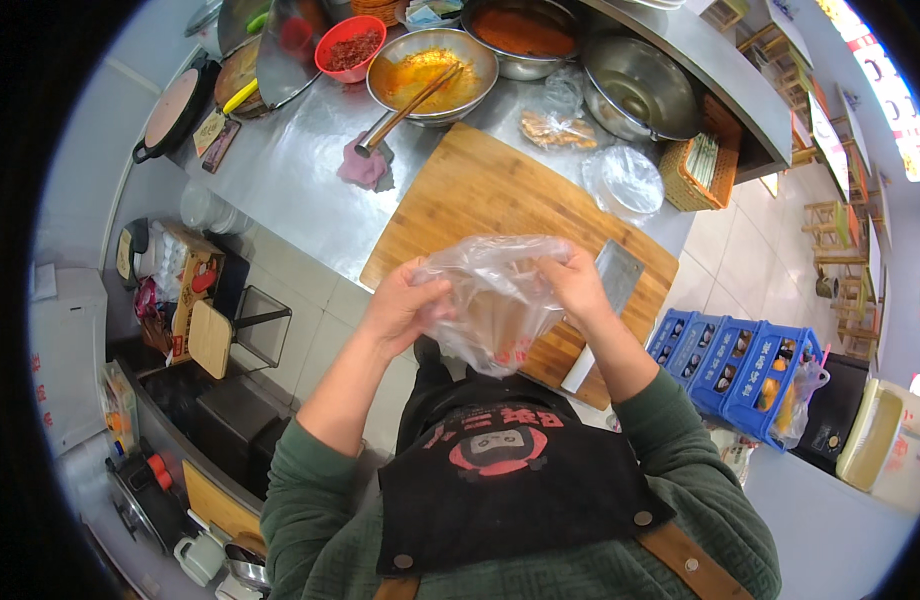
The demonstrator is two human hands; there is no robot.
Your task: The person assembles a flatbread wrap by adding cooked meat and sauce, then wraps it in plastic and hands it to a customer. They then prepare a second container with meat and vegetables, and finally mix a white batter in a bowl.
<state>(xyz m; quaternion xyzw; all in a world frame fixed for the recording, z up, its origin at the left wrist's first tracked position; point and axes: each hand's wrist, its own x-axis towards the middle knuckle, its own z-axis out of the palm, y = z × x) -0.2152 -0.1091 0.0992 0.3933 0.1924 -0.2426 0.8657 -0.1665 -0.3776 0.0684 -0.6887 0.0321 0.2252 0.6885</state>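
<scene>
Apron: Where the view looks straight down, a black apron [600,485] with a red printed figure lies nearest, over green sleeves.
Left hand: The left hand [400,308] is curled, thumb against fingers, pinching the left side of the bag.
Right hand: The right hand [577,287] is likewise curled, gripping the bag's upper right.
Bag: Held between both hands, in front of the apron, the clear, limp bag [492,305] hangs above the board's near part; the two-sided grip probably keeps the thin plastic spread. Whether it holds anything is hard to tell.
Cleaver: Flat on the board's right side, the cleaver [620,277] is partly hidden by the right hand and forearm, its handle toward the person, perhaps for easy reach.
Board: The wooden board [460,195] lies slanted on the steel counter [298,165], directly before the person, presumably to give a working surface.
Cloth: Beyond the board's left corner, a crumpled pink cloth [362,168] sits beneath the end of a long tool [408,109].
Steel bowl: That tool leans across the orange-smeared steel bowl [384,75], perhaps parked there between uses.
Red bowl: Behind, to the left, the red bowl [352,75] holds dark red bits.
</scene>
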